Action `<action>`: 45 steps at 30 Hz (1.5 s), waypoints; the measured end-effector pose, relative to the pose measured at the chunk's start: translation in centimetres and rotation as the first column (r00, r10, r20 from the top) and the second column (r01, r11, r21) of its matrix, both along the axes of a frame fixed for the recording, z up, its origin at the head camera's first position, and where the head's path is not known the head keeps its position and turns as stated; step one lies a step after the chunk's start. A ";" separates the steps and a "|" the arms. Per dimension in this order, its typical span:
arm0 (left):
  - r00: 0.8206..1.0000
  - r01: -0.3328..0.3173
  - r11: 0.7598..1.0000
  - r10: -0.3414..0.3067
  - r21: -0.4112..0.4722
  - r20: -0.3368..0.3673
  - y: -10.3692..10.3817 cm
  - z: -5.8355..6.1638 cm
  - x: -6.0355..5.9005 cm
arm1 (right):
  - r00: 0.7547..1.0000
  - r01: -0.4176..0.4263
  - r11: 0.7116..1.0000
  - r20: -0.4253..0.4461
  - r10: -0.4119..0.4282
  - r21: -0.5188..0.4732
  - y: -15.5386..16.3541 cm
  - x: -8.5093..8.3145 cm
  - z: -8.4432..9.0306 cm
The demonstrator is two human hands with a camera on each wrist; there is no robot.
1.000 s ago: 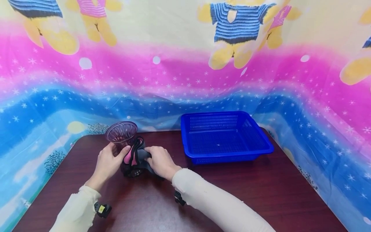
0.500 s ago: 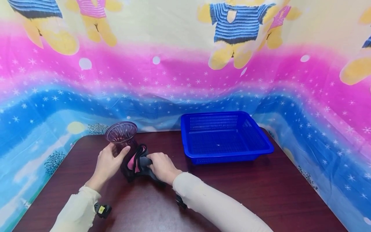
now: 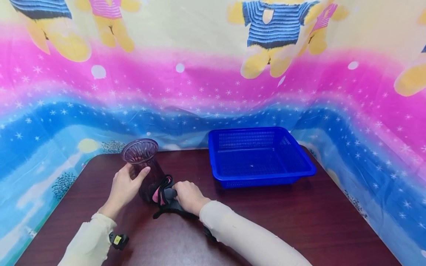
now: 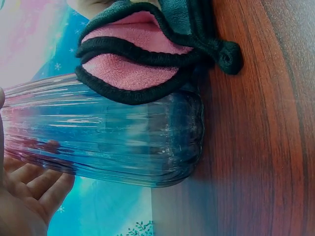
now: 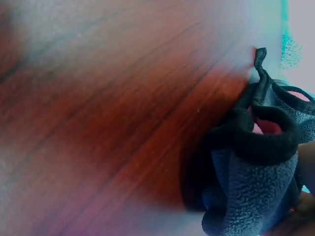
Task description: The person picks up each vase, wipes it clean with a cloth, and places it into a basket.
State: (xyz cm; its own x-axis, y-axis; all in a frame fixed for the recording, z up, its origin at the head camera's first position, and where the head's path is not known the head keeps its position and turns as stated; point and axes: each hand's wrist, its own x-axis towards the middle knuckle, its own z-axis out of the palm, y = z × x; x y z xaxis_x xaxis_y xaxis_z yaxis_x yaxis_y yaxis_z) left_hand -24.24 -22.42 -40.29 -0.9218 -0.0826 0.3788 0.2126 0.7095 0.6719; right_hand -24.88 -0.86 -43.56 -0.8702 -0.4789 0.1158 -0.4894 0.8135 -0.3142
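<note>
Currently 2 hands work at the left of the dark wooden table point(image 3: 273, 218). Left hand point(image 3: 124, 186) wraps the upper wall of a ribbed purple glass vase point(image 3: 144, 166), fingers and thumb curled round it; vase stands upright near the back-left edge. Right hand point(image 3: 188, 195) pinches a bunched grey fleece cloth point(image 3: 168, 195) with pink lining and black trim, fingers closed on it. Cloth sits on the tabletop, pressed against the lower right side of the vase; left wrist view confirms contact between pink folds and glass. Judgement: step in hand looks like wiping the vase's outer wall, with the left hand steadying. Next move would call for a firm left-hand hold so the vase does not tip or slide under cloth pressure. Blue mesh basket point(image 3: 299, 162) sits well apart to the right, nothing visible inside.
</note>
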 end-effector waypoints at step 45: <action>1.000 -0.003 1.000 0.003 0.002 -0.022 0.1 -0.3 0.0 | 0.999 -0.010 0.982 -0.053 0.000 -0.190 0.0 -0.1 2.6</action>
State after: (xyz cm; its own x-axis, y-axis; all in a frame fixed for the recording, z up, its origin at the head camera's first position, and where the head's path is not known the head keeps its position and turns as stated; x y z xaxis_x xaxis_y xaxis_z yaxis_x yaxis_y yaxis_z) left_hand -24.25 -22.28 -40.60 -0.9131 -0.0862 0.3985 0.2249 0.7087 0.6687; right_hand -24.94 -0.89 -40.95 -0.8583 -0.4481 0.2503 -0.5131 0.7389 -0.4367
